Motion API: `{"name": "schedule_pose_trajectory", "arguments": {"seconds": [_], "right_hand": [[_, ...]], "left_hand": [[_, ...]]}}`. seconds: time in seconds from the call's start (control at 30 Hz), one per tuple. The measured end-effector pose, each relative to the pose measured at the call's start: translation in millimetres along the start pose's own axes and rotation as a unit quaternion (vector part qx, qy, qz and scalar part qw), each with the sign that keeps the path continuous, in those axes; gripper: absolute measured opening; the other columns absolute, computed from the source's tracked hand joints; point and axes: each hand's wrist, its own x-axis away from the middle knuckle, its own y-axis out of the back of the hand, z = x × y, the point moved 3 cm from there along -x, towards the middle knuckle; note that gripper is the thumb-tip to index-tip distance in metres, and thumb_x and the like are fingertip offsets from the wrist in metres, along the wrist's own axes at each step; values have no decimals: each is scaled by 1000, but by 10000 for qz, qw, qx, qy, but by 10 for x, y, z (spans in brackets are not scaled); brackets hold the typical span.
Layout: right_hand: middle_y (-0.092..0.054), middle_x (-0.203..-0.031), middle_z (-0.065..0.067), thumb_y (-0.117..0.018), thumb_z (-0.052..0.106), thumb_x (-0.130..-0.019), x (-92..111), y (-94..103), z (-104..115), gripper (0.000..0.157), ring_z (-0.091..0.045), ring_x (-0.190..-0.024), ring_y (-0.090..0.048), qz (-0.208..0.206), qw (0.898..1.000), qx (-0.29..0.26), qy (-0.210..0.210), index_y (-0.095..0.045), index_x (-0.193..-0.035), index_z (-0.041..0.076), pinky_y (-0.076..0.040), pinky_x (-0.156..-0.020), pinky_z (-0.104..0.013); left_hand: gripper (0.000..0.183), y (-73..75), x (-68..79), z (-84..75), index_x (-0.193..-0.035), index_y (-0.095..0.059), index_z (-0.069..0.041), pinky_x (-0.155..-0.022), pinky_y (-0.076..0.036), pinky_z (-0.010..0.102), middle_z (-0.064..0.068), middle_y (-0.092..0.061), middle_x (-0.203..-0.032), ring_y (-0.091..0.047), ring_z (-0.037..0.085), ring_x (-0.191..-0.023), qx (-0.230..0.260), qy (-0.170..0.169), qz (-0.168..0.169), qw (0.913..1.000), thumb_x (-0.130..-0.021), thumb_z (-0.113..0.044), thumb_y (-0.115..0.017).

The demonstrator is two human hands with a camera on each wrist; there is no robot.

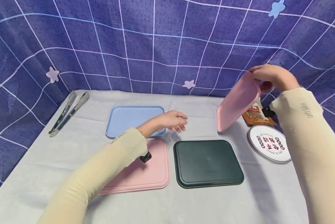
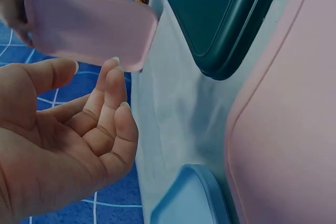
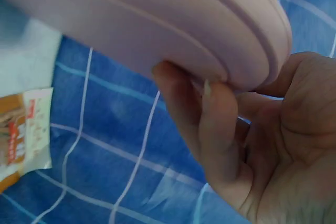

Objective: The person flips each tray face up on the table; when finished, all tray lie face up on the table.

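My right hand (image 1: 273, 76) grips one short end of a pink tray (image 1: 236, 101), thumb on one face and fingers on the other. The tray slants steeply, its lower end close over the cloth at the back right. In the right wrist view, curled fingers (image 3: 220, 114) press on its rimmed underside. My left hand (image 1: 168, 120) hovers by the right end of a light blue tray (image 1: 131, 116), holding nothing, its fingers loosely bent. Under the left forearm lies another pink tray (image 1: 153, 169), partly hidden by the sleeve. Right of it is a dark green tray (image 1: 209, 161).
A round white plate with red lettering (image 1: 271, 143) lies at the right, partly behind the right sleeve. Behind it sits an orange food packet (image 1: 255, 116). Tongs (image 1: 68, 116) lie at the back left. A blue gridded curtain (image 1: 156, 46) hangs behind the table.
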Motion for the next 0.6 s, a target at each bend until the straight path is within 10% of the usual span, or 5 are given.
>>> {"name": "schedule_pose_trajectory", "arguments": {"seconds": [0.13, 0.3, 0.6], "right_hand": [[-59, -88, 12, -37, 22, -104, 31, 75, -304, 70, -3, -60, -60, 468, 9932, -1057, -145, 0, -161, 8, -55, -60, -24], [-68, -83, 13, -35, 17, -106, 27, 48, -535, 74, -3, -65, -68, 1046, 9610, -2560, -82, 16, -159, 18, -59, -63, -24], [-71, -89, -3, -37, 8, -107, -43, -410, -674, 57, -16, -65, -73, 1589, 8598, -4800, 710, -14, -155, 28, -59, -59, -29]], "left_hand": [[50, 34, -3, 2, -150, -46, -12, -70, -46, 27, 8, -75, -107, -70, 18, -87, 27, -17, 14, 10000, -103, -27, -52], [56, 46, -39, -18, -156, -36, -11, -66, -44, 24, 11, -73, -114, -70, 30, -101, 224, -24, -75, 9997, -104, -27, -50], [71, -34, -132, -4, -162, -6, -9, -68, -44, 25, 13, -68, -129, -69, 16, -86, 879, 34, -295, 9957, -108, -37, -42]]}}
